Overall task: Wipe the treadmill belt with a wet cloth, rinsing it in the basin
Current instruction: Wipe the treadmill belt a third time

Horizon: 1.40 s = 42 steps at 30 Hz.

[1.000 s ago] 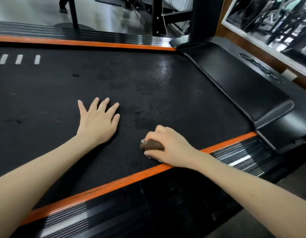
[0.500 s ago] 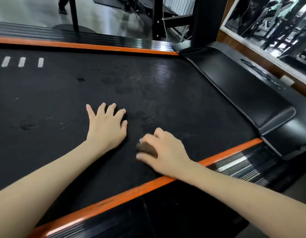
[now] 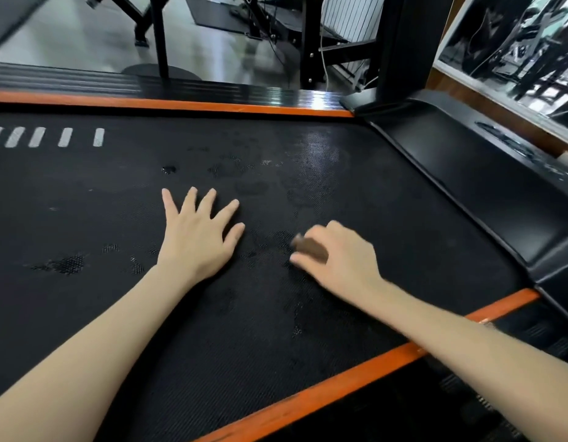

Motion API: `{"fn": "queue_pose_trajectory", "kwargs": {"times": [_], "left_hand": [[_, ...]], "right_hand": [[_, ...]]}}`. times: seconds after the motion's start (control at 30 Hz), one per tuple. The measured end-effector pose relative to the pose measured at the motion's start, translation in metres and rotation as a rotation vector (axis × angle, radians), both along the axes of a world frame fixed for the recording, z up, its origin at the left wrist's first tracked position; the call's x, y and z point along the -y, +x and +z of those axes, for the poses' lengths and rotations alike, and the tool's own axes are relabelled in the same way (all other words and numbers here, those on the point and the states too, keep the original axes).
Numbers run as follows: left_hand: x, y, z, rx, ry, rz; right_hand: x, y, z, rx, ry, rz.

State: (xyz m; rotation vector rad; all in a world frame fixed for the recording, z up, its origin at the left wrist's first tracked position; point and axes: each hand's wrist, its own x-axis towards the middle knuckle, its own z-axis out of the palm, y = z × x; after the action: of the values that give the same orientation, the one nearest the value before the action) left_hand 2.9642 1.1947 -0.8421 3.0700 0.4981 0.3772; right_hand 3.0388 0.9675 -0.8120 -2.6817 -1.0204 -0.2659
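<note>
**Belt wipe under way**

The brown cloth (image 3: 309, 247) is gripped in the curled fingers of the right hand (image 3: 340, 260) and pressed on the belt (image 3: 116, 202), centre right. The left hand (image 3: 198, 240) is laid flat at centre, fingers spread. Mid-frame, damp patches (image 3: 238, 169) are scattered; the left stretch looks dry, so much wiping is judged left to do. No basin is seen.

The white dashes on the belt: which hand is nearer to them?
Left. The left hand lies flat, below-right of the white dashes; the right hand, gripping a brown cloth, is farther right.
</note>
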Motion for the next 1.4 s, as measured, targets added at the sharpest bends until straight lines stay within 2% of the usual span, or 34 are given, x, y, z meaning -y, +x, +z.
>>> {"fn": "queue_pose_trajectory", "kwargs": {"times": [0.1,0.3,0.4,0.5,0.6,0.83,0.9,0.97,1.13,1.2,1.27,1.4], "left_hand": [[0.001,0.001,-0.002,-0.005,-0.007,-0.012],[-0.001,0.003,-0.003,0.011,-0.051,-0.016],[-0.002,0.003,-0.003,0.015,-0.063,-0.018],[-0.002,0.003,-0.004,0.002,-0.055,-0.028],[-0.001,0.003,-0.003,0.007,-0.068,-0.029],[0.000,0.002,-0.003,-0.022,-0.095,-0.021],[-0.001,0.002,-0.001,-0.043,-0.101,-0.016],[-0.002,0.001,0.000,-0.045,-0.103,-0.018],[-0.001,0.000,0.001,-0.055,-0.097,-0.027],[0.000,0.001,0.002,-0.064,-0.089,-0.025],[0.000,0.001,0.001,-0.066,-0.081,-0.027],[0.000,-0.001,0.002,-0.057,-0.096,-0.025]], "right_hand": [[0.008,-0.020,-0.001,0.001,-0.004,0.145],[-0.047,0.062,0.000,-0.006,0.004,-0.029],[-0.051,0.077,0.009,0.058,-0.019,-0.034],[-0.029,0.065,0.010,0.191,0.110,0.177],[-0.022,0.067,-0.011,0.262,0.011,0.382],[-0.067,0.117,-0.014,0.099,0.136,0.168],[-0.081,0.117,-0.012,0.067,0.120,0.025],[-0.081,0.103,-0.008,0.013,0.093,0.010],[-0.018,0.017,-0.008,-0.051,0.136,0.375],[-0.012,0.016,-0.009,-0.031,0.134,0.473],[-0.034,0.048,-0.009,0.024,0.097,0.439],[-0.098,0.117,-0.009,0.051,0.122,0.115]]}}
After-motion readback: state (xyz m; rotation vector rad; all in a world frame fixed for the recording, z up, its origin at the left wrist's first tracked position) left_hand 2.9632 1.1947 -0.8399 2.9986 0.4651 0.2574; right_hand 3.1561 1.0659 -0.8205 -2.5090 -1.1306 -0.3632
